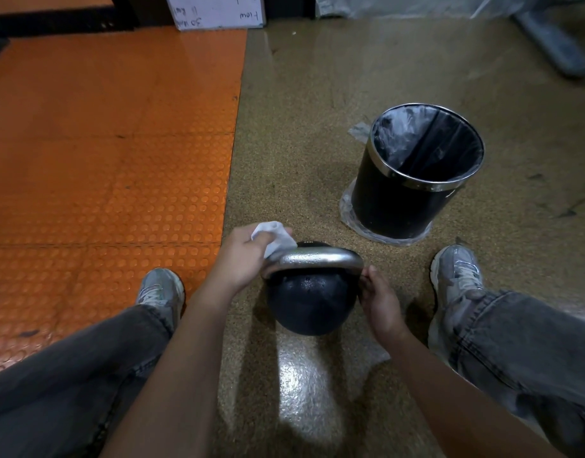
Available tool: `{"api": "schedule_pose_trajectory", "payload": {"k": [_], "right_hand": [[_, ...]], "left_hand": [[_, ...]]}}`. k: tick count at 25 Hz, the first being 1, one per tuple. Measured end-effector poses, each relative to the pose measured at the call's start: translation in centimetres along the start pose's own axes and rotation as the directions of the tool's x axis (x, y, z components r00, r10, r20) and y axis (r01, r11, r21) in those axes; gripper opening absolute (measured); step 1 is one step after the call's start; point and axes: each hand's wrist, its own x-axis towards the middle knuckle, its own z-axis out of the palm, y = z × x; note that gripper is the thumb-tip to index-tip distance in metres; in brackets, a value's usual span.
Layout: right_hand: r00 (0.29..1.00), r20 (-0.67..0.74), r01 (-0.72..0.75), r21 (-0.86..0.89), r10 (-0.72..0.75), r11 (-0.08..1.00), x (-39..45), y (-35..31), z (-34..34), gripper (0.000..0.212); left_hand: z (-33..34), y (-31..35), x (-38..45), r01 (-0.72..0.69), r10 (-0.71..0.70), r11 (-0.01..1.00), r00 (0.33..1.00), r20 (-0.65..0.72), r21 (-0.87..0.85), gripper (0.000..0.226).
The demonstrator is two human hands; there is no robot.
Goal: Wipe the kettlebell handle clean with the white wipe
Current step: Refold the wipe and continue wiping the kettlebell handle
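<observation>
The kettlebell sits on the speckled floor between the person's two grey shoes, its black ball low and its silver handle arching across the top. The left hand grips the white wipe and presses it against the left end of that handle. The right hand holds the kettlebell at the handle's right end, fingers curled against it. Beyond the kettlebell and to its right stands a black bin with a clear liner. To the kettlebell's left lies an orange studded mat
</observation>
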Motion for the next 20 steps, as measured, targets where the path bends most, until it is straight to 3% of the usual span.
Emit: {"api": "schedule_pose_trajectory", "payload": {"k": [4,7,16,20], "right_hand": [[1.0,0.007,0.007,-0.007,-0.007,1.0,-0.3,-0.4,0.3,0.031],[1.0,0.002,0.004,-0.011,-0.004,1.0,-0.1,0.0,0.1,0.035],[1.0,-0.003,0.009,-0.035,-0.009,0.999,-0.4,-0.3,0.3,0.031],[1.0,0.001,-0.009,-0.034,0.009,0.999,-0.4,-0.7,0.4,0.036]], "left_hand": [[-0.5,-0.3,-0.7,0.006,0.02,0.975,0.993,-0.114,0.222,0.018],[-0.1,-0.2,-0.6,0.062,-0.024,0.943,0.993,-0.118,0.327,0.02],[-0.2,-0.5,-1.3,0.054,-0.011,0.946,0.991,-0.134,0.319,0.036],[0.4,0.0,-2.3,-0.012,0.063,0.972,0.976,-0.211,0.235,0.025]]}}
